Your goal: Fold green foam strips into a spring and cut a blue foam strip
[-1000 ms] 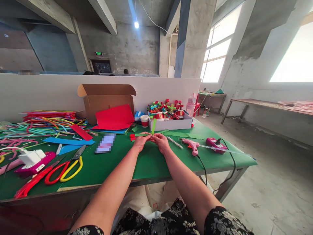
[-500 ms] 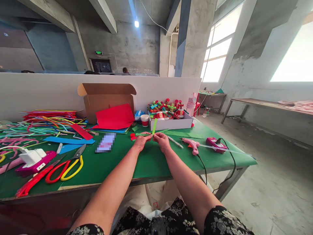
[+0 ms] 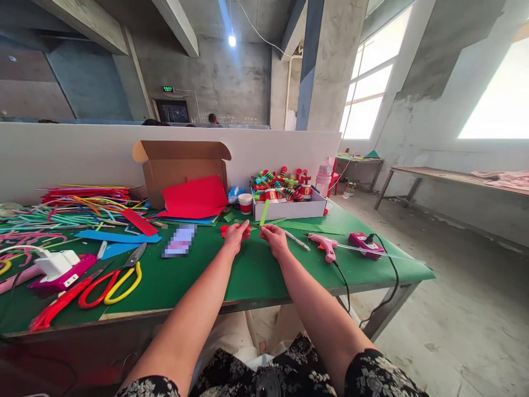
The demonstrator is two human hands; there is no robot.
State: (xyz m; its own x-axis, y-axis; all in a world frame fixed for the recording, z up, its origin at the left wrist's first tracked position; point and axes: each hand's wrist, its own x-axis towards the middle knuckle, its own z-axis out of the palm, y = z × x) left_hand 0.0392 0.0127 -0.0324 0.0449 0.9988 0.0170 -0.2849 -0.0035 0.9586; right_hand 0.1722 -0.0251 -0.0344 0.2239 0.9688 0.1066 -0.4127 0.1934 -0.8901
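Note:
A light green paper strip (image 3: 265, 213) stands upright from the pinched fingers of my right hand (image 3: 273, 238). My left hand (image 3: 238, 236) is a little to the left, apart from the strip, with its fingers curled together; whether something small lies in them is hidden. Small red pieces (image 3: 223, 230) lie just beyond my left hand. Darker green paper strips (image 3: 309, 226) lie flat beyond my right hand, and a white pen (image 3: 297, 241) is to its right.
A pink glue gun (image 3: 326, 246) and a purple power strip (image 3: 366, 245) lie on the right. Behind stand a white box of colourful figures (image 3: 289, 209) and a paper cup (image 3: 245, 204). Scissors (image 3: 124, 278), a phone (image 3: 179, 241) and pipe cleaners (image 3: 82, 212) lie left.
My left hand has moved left and come away from the green strip. The strip, held in my right hand, has shifted slightly right and tilts more to the right.

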